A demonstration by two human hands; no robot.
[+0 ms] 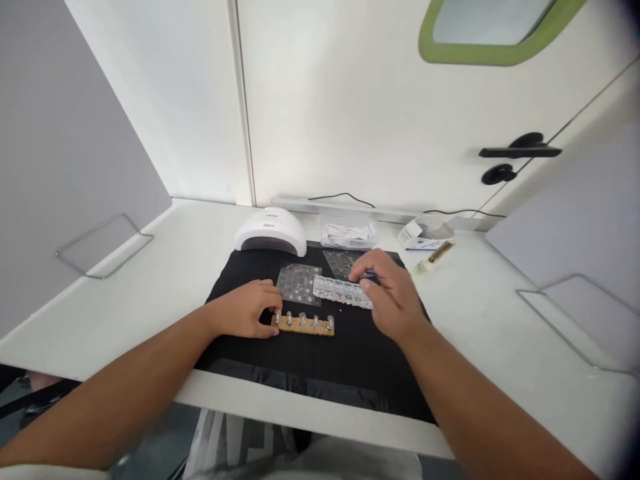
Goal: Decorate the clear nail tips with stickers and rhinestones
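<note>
My left hand point(254, 309) is closed around the left end of a flat wooden strip point(300, 325), thumb at the front and fingers behind. Several clear nail tips point(303, 320) stand upright in a row along it. My right hand point(390, 290) is over the right end of a clear compartment box point(340, 291) with small shiny pieces in its cells. Its thumb and index finger are curled towards each other; a thin dark-blue thing point(370, 272) shows by them, too small to name. A clear patterned sheet point(299, 284) lies left of the box.
Beneath everything is a black mat point(310, 363) on a white table point(165, 247). A white nail lamp point(271, 230) stands at the back left. Behind the box are a second sheet point(336, 262), a clear bag point(349, 233), an opened carton point(425, 235) and a small yellowish packet point(440, 252).
</note>
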